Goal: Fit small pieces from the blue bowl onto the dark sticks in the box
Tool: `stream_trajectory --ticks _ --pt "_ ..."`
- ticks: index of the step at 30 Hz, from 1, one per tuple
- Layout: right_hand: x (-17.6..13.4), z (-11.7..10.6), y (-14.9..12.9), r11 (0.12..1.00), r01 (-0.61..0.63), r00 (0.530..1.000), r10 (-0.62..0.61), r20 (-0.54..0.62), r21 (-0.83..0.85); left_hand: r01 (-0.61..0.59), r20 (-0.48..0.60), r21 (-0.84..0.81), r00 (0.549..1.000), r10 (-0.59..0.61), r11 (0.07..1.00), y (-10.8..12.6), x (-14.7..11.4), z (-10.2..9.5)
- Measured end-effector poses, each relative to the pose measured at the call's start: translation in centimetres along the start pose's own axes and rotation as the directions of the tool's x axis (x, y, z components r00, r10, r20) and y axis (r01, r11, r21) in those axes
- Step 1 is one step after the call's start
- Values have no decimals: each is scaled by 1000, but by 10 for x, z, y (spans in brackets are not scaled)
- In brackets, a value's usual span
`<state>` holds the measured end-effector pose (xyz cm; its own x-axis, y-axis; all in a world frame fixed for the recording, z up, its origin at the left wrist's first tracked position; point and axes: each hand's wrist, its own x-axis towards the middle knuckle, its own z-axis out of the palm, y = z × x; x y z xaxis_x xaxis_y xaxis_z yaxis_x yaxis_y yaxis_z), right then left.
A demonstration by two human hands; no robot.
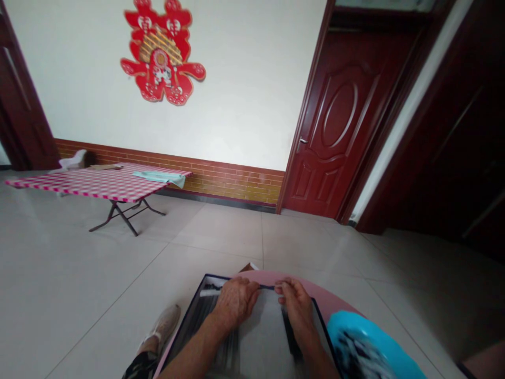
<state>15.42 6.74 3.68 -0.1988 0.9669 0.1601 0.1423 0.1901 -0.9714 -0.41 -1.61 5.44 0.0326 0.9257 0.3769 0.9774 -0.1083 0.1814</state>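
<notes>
A shallow box with a dark blue rim (pixel 188 308) rests on a pink round table (pixel 325 295). Both my hands are over its far side. My left hand (pixel 236 301) has its fingers curled and pressed together. My right hand (pixel 295 302) pinches thumb against fingers. Between the fingertips runs a short dark line; I cannot tell whether it is a held strip or the box's far rim. Long thin dark strips (pixel 203 318) lie along the box's left side, partly under my left arm. Another dark strip (pixel 290 334) lies by my right wrist, above the pale bottom (pixel 260 337).
A blue basin (pixel 343 320) holding blurred black and white pieces stands at the right. My shoe (pixel 168 322) is left of the box. Farther off are a low folding table with a checked cover (pixel 102 181), a light green cloth (pixel 161 177) and a red door (pixel 343 121).
</notes>
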Motion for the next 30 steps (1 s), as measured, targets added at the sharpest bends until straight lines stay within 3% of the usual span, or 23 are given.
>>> stream_trajectory --ticks 2,5,9,12,16,24,30 --pt "-4 2 -2 967 194 980 -199 -12 -168 0 16 1 1000 0 1000 0 0 0" --pt "-13 8 -6 795 481 874 -467 135 -368 -4 19 9 1000 4 1000 0 0 1" --pt "-20 12 -10 573 629 771 -546 329 -525 -31 5 4 1000 31 1000 0 -1 2" --pt "-20 11 -10 513 657 747 -543 384 -552 -54 6 -20 999 54 998 1 -2 3" --pt "-17 9 -11 497 659 744 -543 390 -565 -23 29 -26 999 24 999 0 -1 3" --pt "-13 4 -7 516 538 812 -531 244 -667 97 -27 16 995 -97 995 -13 0 -1" --pt "-9 5 -5 638 497 849 -497 179 -588 114 -33 6 993 -114 993 -11 1 -6"
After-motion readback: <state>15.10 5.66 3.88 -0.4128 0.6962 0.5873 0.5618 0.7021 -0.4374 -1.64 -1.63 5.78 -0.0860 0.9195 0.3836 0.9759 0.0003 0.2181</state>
